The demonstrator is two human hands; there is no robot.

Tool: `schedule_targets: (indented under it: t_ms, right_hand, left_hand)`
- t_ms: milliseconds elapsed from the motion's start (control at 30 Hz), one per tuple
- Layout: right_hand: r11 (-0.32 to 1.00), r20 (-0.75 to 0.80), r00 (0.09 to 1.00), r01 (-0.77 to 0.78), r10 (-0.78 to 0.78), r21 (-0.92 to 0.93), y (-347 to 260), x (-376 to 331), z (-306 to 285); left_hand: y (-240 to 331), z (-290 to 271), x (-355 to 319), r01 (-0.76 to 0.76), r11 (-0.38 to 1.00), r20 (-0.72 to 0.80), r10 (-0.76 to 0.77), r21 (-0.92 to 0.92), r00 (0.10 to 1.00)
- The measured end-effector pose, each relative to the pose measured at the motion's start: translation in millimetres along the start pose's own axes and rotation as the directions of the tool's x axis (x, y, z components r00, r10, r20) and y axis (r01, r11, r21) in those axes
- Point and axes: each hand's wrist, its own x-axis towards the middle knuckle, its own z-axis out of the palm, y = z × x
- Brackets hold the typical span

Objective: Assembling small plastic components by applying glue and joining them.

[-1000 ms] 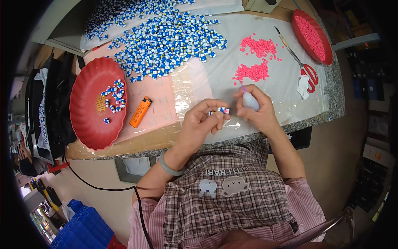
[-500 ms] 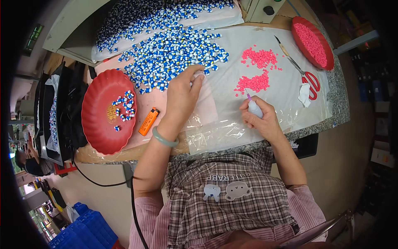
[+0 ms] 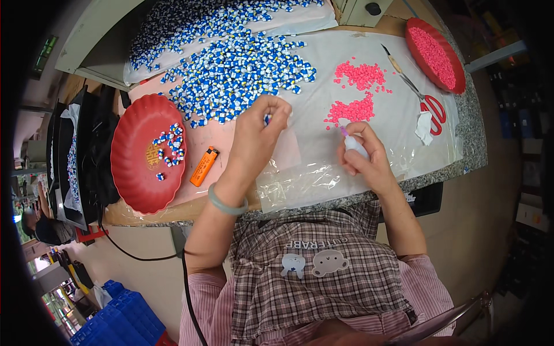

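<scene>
1. Table (image 3: 475, 144). Granite-edged, partly covered by pale sheets; it bears all that follows.

2. Pile (image 3: 242, 75). Blue-and-white pieces, spread over the far left and centre, just beyond the left hand.

3. Bowl (image 3: 128, 153). Red and scalloped, at the left, well apart from both hands; a few pieces lie along its right side.

4. Left hand (image 3: 257, 132). Raised in front of the pile's near right edge, the hand nearer to it. Thumb and forefinger are drawn together in a closed pinch, the other fingers curled. Something blue shows within the curl.

5. Right hand (image 3: 372, 158). Closed around the bottle, fingers wrapped on its body; it is the hand nearer to the pink bits.

6. Pink bits (image 3: 352, 111). The nearer of two loose clusters, beyond the right hand and to the right of the left pinch.

7. Bottle (image 3: 356, 147). Pale, with a purple nozzle (image 3: 344, 131). Its long axis slants away from the person and slightly leftward, tip at the cluster's near edge; whether the tip touches cannot be told.

8. Piece (image 3: 268, 119). Blue, mostly hidden in the left hand. It lies left of the nozzle, with bare sheet between; its own long axis cannot be made out.
</scene>
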Motion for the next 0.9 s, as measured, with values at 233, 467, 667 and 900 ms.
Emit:
schedule_targets:
  t_ms: [233,467,667,900]
  right_hand:
    - [0.999,-0.056,0.997,0.052,-0.052,-0.003,-3.0,-3.1,-9.0]
    - [0.981,-0.169,0.971,0.148,-0.168,-0.124,-7.4,-12.7,-9.8]
    - [0.918,-0.244,0.924,0.205,-0.296,-0.339,-20.8,-19.5,11.6]
    - [0.623,-0.033,0.844,0.369,-0.536,-0.69,-22.1,-24.3,11.3]
  left_hand:
    - [8.5,4.2,-53.2,0.549,0.497,0.402,-0.377,-0.672,0.834]
    - [6.6,12.4,-70.1,0.555,0.439,0.451,-0.326,-0.706,0.831]
    - [4.2,19.1,-78.6,0.495,0.566,0.385,-0.311,-0.659,0.869]
    - [6.8,24.9,-81.3,0.433,0.734,0.322,-0.3,-0.523,0.898]
